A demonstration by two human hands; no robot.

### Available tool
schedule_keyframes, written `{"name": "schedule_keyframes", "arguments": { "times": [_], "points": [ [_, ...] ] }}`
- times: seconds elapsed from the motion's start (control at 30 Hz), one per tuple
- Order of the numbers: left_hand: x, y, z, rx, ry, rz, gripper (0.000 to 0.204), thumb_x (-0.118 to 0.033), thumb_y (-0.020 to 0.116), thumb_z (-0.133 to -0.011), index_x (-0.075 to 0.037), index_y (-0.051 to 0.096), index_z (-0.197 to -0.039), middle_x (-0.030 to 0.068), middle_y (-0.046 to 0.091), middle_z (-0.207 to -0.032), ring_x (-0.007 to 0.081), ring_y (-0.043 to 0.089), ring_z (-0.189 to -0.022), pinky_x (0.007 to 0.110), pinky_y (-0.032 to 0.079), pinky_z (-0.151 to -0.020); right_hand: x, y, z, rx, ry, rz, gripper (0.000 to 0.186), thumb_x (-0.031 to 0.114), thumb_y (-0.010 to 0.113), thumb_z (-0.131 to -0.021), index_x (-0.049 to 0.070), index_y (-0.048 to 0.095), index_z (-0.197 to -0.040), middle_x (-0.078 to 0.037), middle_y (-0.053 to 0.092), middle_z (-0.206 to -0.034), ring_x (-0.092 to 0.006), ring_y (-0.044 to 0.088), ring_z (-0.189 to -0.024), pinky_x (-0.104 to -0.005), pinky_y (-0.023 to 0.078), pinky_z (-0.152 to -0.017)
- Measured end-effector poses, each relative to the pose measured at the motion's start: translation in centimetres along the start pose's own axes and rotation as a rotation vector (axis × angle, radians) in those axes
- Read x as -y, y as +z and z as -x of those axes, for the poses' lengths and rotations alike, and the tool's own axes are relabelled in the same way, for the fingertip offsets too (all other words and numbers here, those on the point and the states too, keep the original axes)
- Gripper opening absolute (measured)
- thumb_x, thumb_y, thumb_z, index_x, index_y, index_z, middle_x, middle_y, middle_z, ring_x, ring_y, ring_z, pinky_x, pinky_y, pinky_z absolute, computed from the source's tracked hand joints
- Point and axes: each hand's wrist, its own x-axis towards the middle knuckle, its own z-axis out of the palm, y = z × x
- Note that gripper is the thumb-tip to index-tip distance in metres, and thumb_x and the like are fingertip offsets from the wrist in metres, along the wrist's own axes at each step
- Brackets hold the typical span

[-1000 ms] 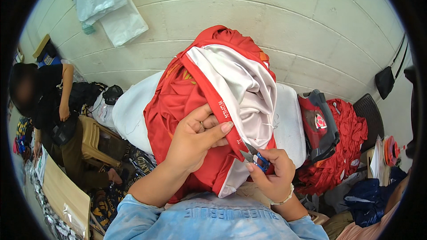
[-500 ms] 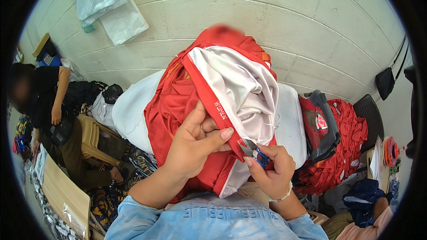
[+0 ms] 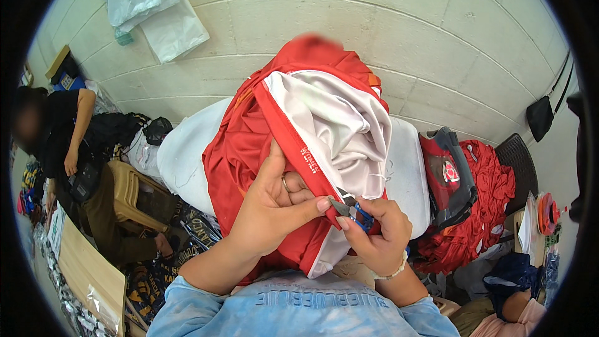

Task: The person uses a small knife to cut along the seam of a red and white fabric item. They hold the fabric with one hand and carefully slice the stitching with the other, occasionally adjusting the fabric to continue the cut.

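A red garment with a white inner side (image 3: 355, 112) lies heaped in front of me, its red band running diagonally toward my hands. My left hand (image 3: 274, 196) pinches that band between thumb and fingers, a ring on one finger. Blue-handled thread snips (image 3: 359, 214) are gripped in my right hand (image 3: 384, 231), with the blades over the band's lower end beside my left thumb. The fingertips of both hands nearly meet there. Part of the snips' handle is hidden by my right fingers.
A pale padded surface (image 3: 187, 156) lies under the garment, against a block wall (image 3: 262, 25). To the right are a red and grey bag (image 3: 446, 175) and piled red cloth (image 3: 490, 181). At left, another person (image 3: 78, 125) is beside a beige plastic chair (image 3: 128, 193).
The snips have moved slightly left and now reach the band's edge at my left thumb. My left hand keeps its hold.
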Motion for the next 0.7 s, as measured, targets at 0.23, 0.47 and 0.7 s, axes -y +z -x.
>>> {"name": "schedule_keyframes", "arguments": {
  "times": [0.23, 0.47, 0.7],
  "points": [
    [-0.02, 0.08, 0.12, -0.003, 0.014, -0.011, 0.094, 0.015, 0.058, -0.081, -0.008, -0.003, -0.149, 0.0106, 0.040, -0.137, 0.0176, 0.054, -0.114, 0.032, 0.050, -0.093, 0.33, 0.05, -0.68, 0.018, 0.013, -0.029, 0.034, 0.010, 0.083, -0.070, -0.004, 0.061, -0.091, -0.010, 0.063, -0.069, -0.0168, 0.063, -0.057, -0.0254, 0.047, -0.050],
    [-0.07, 0.13, 0.20, 0.000, 0.044, -0.041, 0.094, 0.015, 0.058, -0.081, -0.007, -0.003, -0.149, 0.0105, 0.043, -0.133, 0.0174, 0.055, -0.112, 0.031, 0.050, -0.093, 0.44, 0.05, -0.70, 0.026, 0.061, -0.039, 0.030, 0.010, 0.082, -0.071, -0.003, 0.062, -0.088, -0.011, 0.064, -0.072, -0.0167, 0.062, -0.058, -0.0254, 0.047, -0.051],
    [-0.04, 0.42, 0.31, -0.008, 0.048, -0.053, 0.094, 0.015, 0.058, -0.081, -0.007, -0.003, -0.149, 0.0107, 0.045, -0.131, 0.0165, 0.056, -0.111, 0.031, 0.050, -0.092, 0.63, -0.11, -0.68, 0.030, 0.100, -0.036, 0.028, 0.008, 0.081, -0.071, -0.003, 0.061, -0.087, -0.012, 0.064, -0.073, -0.0181, 0.062, -0.058, -0.0261, 0.047, -0.052]
  ]
}}
